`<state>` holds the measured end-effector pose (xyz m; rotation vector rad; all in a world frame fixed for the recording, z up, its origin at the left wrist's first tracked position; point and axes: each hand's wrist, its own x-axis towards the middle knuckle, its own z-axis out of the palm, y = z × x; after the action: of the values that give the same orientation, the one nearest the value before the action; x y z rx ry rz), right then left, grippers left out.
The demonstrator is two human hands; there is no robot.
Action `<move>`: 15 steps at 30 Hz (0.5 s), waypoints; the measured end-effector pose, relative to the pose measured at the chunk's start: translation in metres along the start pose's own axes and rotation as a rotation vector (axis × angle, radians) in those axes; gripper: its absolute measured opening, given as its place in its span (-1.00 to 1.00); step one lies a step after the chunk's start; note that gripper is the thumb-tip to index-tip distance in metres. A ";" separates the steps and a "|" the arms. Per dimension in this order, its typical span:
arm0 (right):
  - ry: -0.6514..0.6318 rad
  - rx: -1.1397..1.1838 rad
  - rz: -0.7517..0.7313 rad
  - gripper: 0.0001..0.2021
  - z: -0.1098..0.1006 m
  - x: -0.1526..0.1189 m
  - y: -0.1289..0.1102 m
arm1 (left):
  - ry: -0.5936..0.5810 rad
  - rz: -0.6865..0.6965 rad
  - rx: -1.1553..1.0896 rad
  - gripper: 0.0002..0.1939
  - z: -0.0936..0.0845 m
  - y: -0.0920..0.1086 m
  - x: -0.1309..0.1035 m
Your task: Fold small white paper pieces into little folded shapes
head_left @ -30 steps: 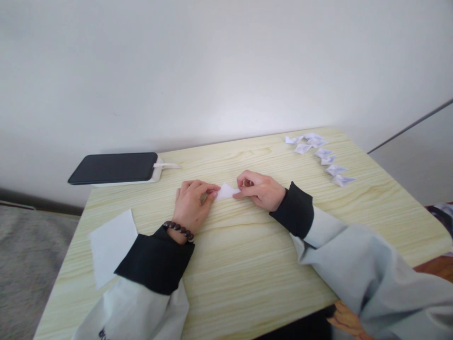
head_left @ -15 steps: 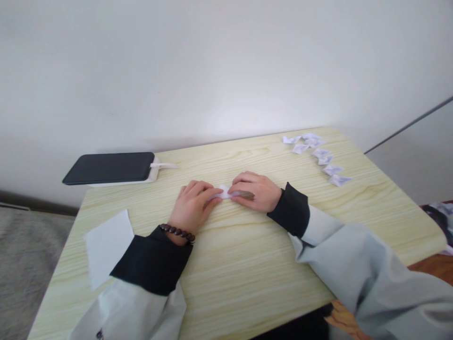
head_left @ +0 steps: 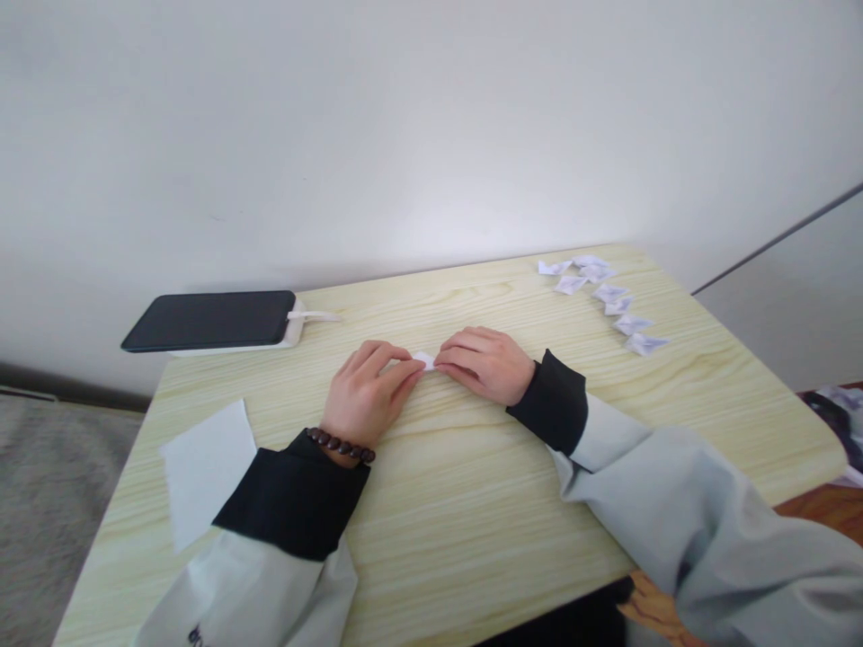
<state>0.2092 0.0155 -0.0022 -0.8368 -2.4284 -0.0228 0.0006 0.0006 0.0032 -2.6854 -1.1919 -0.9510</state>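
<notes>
I'm watching the left hand [head_left: 369, 386] and right hand [head_left: 489, 364] pinching the folded paper [head_left: 424, 360] from opposite sides, its long axis apparently running between them.

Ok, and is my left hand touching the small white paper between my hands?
Touching. The head view shows the left hand with its fingers pinching one end of the small white paper, no gap showing.

In front of me rises a pale wall [head_left: 404, 135], brightest just above the back edge of my light wood-grained table [head_left: 458, 503]. On my right a dark line [head_left: 775, 238] slants upward; on my left I see mottled grey floor [head_left: 54, 512].
</notes>
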 end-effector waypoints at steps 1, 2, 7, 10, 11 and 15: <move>0.013 -0.010 -0.003 -0.77 0.000 0.001 -0.002 | 0.018 0.011 0.000 -0.88 0.000 0.000 0.000; 0.024 -0.020 -0.007 -0.78 -0.001 0.001 -0.003 | 0.030 0.022 -0.003 -0.89 0.000 0.000 0.000; 0.032 -0.049 -0.020 -0.80 0.000 0.003 -0.009 | 0.051 0.065 0.003 -0.91 -0.001 0.001 0.000; 0.033 -0.049 -0.037 -0.81 0.000 0.004 -0.009 | 0.093 0.074 0.051 -0.92 -0.003 0.003 0.001; 0.036 -0.050 -0.043 -0.82 0.000 0.004 -0.009 | 0.105 0.073 0.065 -0.92 -0.003 0.004 0.001; 0.043 -0.061 -0.064 -0.81 -0.001 0.004 -0.010 | 0.137 0.073 0.079 -0.94 -0.005 0.007 0.002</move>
<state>0.2020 0.0097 0.0024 -0.7776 -2.4239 -0.1377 0.0043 -0.0042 0.0097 -2.5388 -1.0734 -1.0350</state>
